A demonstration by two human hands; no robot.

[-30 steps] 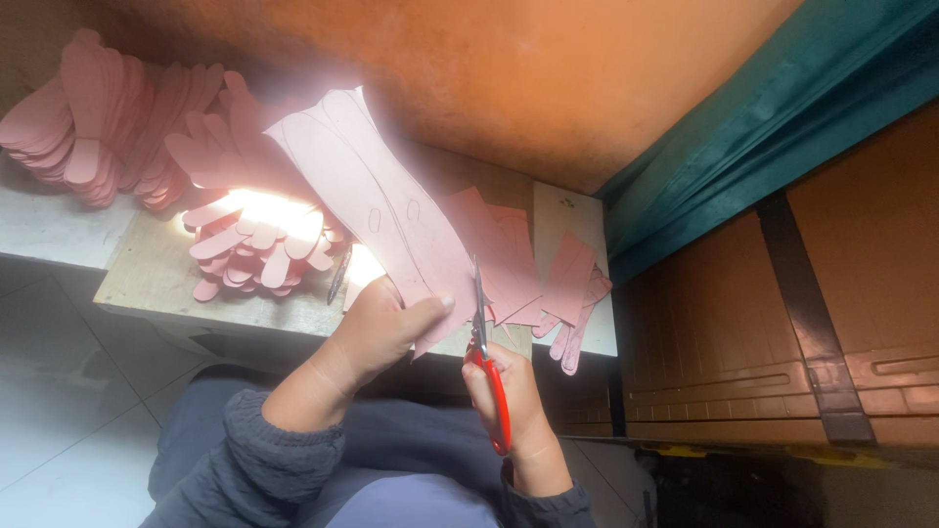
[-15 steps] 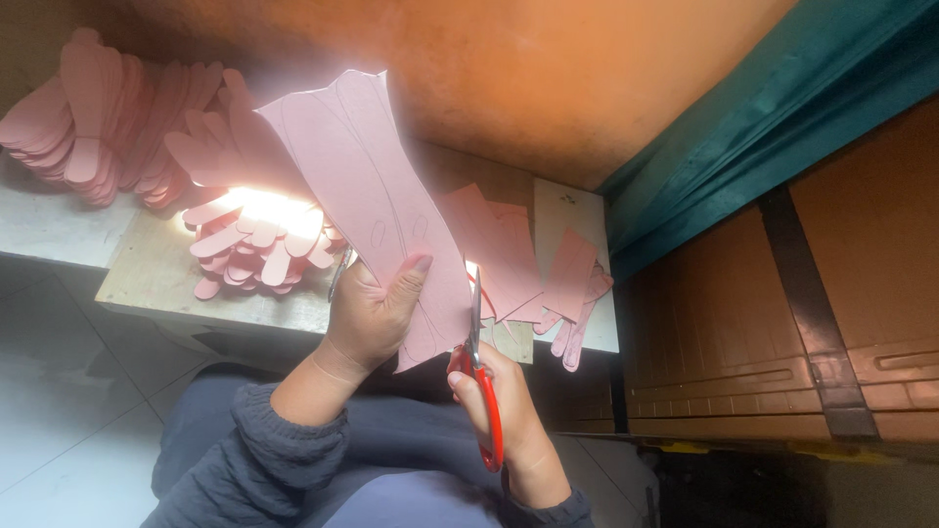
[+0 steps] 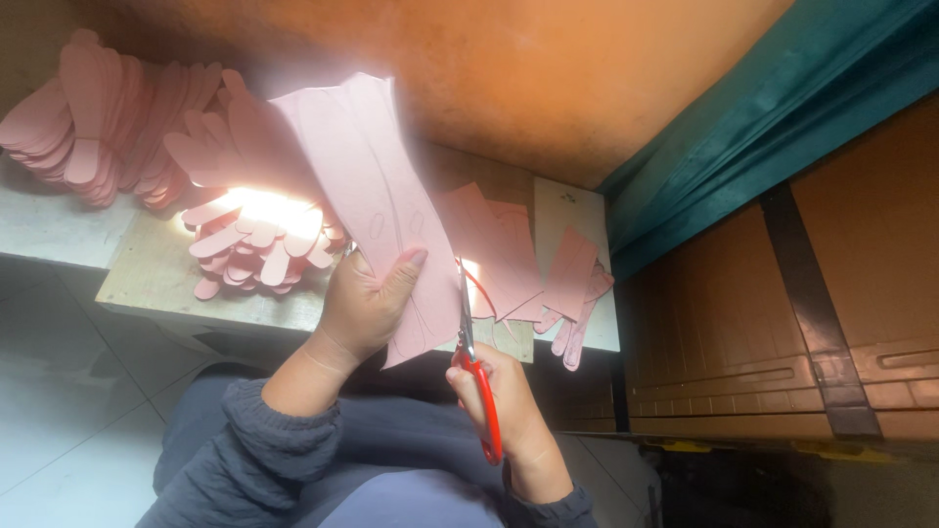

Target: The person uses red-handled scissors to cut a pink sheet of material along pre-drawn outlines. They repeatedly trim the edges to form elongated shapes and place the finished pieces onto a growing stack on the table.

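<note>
Cutting is under way: the right hand (image 3: 504, 391) grips red-handled scissors (image 3: 476, 367), blades at the edge of a pink sheet (image 3: 381, 210) pinched upright by the left hand (image 3: 367, 303) over the lap. Next, the blades likely follow the drawn outline. Beyond, cut pink pieces (image 3: 259, 244) lie piled on the wooden bench (image 3: 156, 284).

The left hand (image 3: 367, 298) is raised with the wrist bent back, and its fingers (image 3: 409, 266) are closed in a pinch. The right hand (image 3: 509, 401) is held lower, curled tight, both forearms being covered by grey sleeves.
</note>
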